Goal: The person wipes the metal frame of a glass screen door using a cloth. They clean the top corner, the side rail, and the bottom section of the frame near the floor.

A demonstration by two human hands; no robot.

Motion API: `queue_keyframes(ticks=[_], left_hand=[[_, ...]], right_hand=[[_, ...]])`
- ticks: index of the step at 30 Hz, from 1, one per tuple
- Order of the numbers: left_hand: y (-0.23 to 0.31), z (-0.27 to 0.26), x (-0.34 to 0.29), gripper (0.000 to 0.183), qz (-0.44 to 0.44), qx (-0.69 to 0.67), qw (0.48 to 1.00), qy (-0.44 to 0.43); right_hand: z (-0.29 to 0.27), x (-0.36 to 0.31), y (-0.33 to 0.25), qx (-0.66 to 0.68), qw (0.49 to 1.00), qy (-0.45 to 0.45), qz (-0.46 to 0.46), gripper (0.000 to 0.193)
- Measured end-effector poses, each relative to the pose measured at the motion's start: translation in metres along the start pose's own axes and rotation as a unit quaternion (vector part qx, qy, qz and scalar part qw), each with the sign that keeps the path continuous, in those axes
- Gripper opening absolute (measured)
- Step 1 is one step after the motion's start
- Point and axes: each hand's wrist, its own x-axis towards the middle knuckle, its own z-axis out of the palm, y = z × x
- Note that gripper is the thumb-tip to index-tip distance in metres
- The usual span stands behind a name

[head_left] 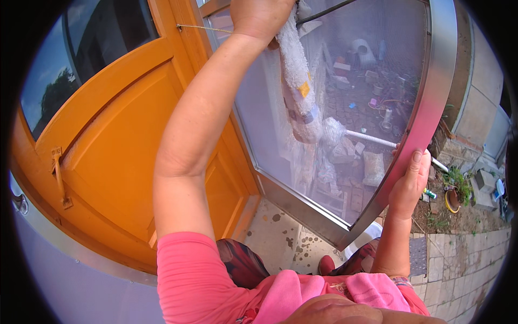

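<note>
Head camera view: the principal item is a white, fluffy cloth (297,81) with yellow and lilac patches, hanging in front of a framed, see-through panel (377,81). It lies directly below and slightly right of the left hand (261,16), its long axis close to upright, the lower end leaning toward the panel's right edge. The cloth appears to hang from this hand; the fingers are hidden or cut off, so their closure cannot be told.

The right hand (411,181) is clasped around the panel's metal frame (438,81) on the right edge, above the lower right corner, thumb on the near face. It is well apart from the cloth; the left hand is clearly the nearer.

In judgement, any shift of the cloth depends on the left hand's place at its top end, with the right hand steadying the frame. The cloth's lower end stops short of the lower rail (307,208), near the plastic-wrapped end of a white pole (372,139), which appears to pass behind the frame. Open room lies across the panel to the right of the cloth; to the left, the orange door (118,113) limits arm travel.
</note>
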Motion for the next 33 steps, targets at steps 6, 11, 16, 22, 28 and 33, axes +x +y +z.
queue_keyframes(ticks=[6,11,16,22,28,33], left_hand=[[0.046,0.002,0.000,0.024,0.069,-0.049,0.996,-0.004],[0.080,0.007,0.001,0.018,0.132,-0.054,0.990,0.008],[0.085,0.010,0.001,0.015,0.202,-0.066,0.977,0.030],[0.057,-0.008,-0.001,0.018,0.133,-0.013,0.990,-0.047],[0.076,-0.004,0.001,0.017,0.206,-0.026,0.978,-0.024],[0.083,0.001,0.006,0.016,0.195,-0.046,0.980,-0.016]], right_hand=[[0.000,0.001,0.003,0.009,1.000,0.008,-0.001,0.033],[-0.002,0.004,0.007,0.018,1.000,-0.005,-0.020,0.032],[-0.002,0.003,0.002,0.006,1.000,-0.005,-0.030,0.031],[-0.002,0.002,0.002,0.017,1.000,-0.003,-0.015,0.029],[-0.001,0.001,0.005,0.005,1.000,0.001,-0.011,0.029],[-0.006,0.003,0.005,0.008,1.000,-0.011,-0.010,0.030]])
